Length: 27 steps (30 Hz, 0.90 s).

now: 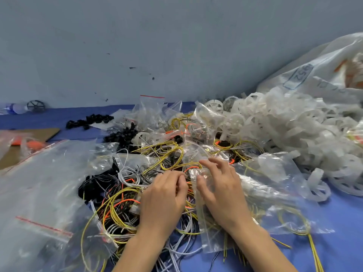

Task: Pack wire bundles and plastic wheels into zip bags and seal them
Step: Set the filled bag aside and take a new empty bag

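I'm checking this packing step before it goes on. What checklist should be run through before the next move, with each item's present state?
1. Small zip bag at hand: ok, left hand and right hand meet at its top edge.
2. Firm grip on the bag: cannot tell, the clear film hides the fingertips.
3. Bag mouth open: cannot tell.
4. Wire bundles in reach: ok, yellow wires lie just beyond the hands.
5. Plastic wheels in reach: ok, white wheel pile on the right.
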Available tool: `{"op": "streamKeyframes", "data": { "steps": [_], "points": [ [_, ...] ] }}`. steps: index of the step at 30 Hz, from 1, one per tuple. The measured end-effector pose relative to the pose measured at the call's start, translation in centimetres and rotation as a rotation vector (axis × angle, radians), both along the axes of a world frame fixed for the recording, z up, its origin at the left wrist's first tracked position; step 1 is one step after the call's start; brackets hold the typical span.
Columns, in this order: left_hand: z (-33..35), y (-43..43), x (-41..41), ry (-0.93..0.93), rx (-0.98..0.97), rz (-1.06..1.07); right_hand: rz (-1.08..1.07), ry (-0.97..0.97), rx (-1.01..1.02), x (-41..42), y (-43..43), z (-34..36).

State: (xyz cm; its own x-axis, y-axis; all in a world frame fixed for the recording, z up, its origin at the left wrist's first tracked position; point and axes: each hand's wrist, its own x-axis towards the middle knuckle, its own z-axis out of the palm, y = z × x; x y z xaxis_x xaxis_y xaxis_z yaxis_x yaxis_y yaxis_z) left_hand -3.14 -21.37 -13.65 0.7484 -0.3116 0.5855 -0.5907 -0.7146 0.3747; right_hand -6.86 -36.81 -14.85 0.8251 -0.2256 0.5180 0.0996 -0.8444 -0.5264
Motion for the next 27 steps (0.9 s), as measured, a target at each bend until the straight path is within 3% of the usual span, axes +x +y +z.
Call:
{"op": "streamKeyframes", "data": {
  "steps": [6,13,21,27],
  "points": [
    [-0.8,0.5,0.3,0.034,0.164,-0.069,0.113,-0.005,-0.142,-0.8,0.6,0.5],
    [-1.2,2.6,0.8,0.175,0.355,-0.26,0.017,0.086,-0.194,-0.7,-0.6,0.5],
    [-0.8,2.7,0.5,0.207,0.228,-0.257,0.033,0.09,-0.094,-0.7,-0.8,0.3],
    [-0.7,2.2,0.7,0.286,-0.018,-0.247,0.273,0.008,0.027,-1.0,-0.1,1.0]
  ]
}}
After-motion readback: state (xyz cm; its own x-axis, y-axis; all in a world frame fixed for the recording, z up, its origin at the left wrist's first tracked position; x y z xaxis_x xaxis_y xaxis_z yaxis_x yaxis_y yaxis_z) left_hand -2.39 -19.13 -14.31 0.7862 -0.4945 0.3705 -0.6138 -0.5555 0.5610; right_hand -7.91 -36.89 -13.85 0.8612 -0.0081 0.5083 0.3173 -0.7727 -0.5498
